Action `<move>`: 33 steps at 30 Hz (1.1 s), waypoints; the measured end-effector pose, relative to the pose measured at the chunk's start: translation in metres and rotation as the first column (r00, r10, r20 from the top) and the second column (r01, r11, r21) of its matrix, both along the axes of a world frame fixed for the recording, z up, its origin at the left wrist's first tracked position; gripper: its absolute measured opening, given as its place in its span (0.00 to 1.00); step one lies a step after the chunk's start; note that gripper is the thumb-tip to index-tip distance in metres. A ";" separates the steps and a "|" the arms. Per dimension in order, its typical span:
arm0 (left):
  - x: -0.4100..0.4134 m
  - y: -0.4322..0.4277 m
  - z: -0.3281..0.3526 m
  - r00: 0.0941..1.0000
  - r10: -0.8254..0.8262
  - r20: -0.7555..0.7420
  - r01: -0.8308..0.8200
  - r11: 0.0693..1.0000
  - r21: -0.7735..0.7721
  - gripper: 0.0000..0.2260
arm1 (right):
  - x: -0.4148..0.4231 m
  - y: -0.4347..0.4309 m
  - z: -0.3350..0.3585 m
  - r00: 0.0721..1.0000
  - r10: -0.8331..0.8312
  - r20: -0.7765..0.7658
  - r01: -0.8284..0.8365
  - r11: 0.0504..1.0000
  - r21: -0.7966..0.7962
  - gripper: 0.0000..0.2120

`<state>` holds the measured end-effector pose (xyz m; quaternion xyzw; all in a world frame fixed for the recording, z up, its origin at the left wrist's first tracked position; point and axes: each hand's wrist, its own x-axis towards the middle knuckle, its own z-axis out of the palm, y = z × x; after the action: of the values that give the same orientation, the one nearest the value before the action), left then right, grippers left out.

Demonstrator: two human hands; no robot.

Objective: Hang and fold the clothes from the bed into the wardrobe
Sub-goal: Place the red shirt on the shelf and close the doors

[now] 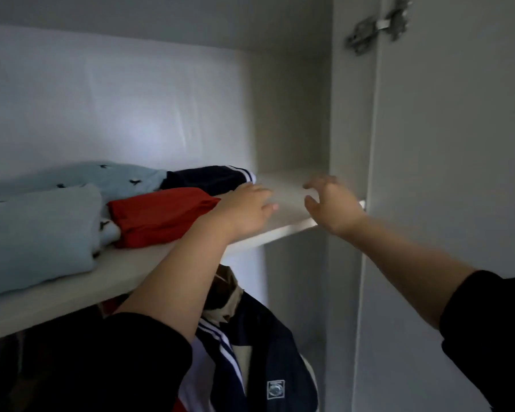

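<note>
A white wardrobe shelf [286, 191] carries folded clothes: a pale blue patterned garment [39, 230] at the left, a red one [158, 218] beside it, and a navy one with white stripes [211, 176] behind. My left hand [244, 209] lies flat, fingers straight, against the right end of the red and navy garments. Over the bare right end of the shelf hovers my right hand [330, 203], fingers loosely spread and holding nothing.
Below the shelf hang a navy jacket with white stripes and a chest badge [262, 361] and a camouflage garment [223, 289]. The wardrobe's side panel [351, 129] and open door [458, 173] with a metal hinge [378, 25] stand at the right.
</note>
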<state>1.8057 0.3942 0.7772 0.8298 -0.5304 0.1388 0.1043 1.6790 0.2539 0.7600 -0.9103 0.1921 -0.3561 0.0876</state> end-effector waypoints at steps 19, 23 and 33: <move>-0.655 -0.166 -0.199 0.498 -0.867 -0.023 0.867 0.498 -0.024 0.26 | -0.694 0.015 -0.157 0.462 -0.887 -0.033 0.882 0.462 -0.094 0.21; -0.771 -0.180 -0.243 0.353 -0.931 -0.087 0.935 0.354 0.004 0.27 | -0.805 0.027 -0.206 0.270 -0.954 -0.126 0.961 0.275 -0.018 0.22; -1.056 -0.261 -0.331 0.101 -0.958 -0.269 0.990 0.071 0.119 0.29 | -1.061 -0.009 -0.298 -0.086 -0.940 -0.329 0.978 -0.142 0.151 0.24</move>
<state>0.7496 0.1331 0.4465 0.2736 -0.9536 -0.0904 0.0874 0.6182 0.2445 0.4619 -0.4567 0.8618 -0.2140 -0.0544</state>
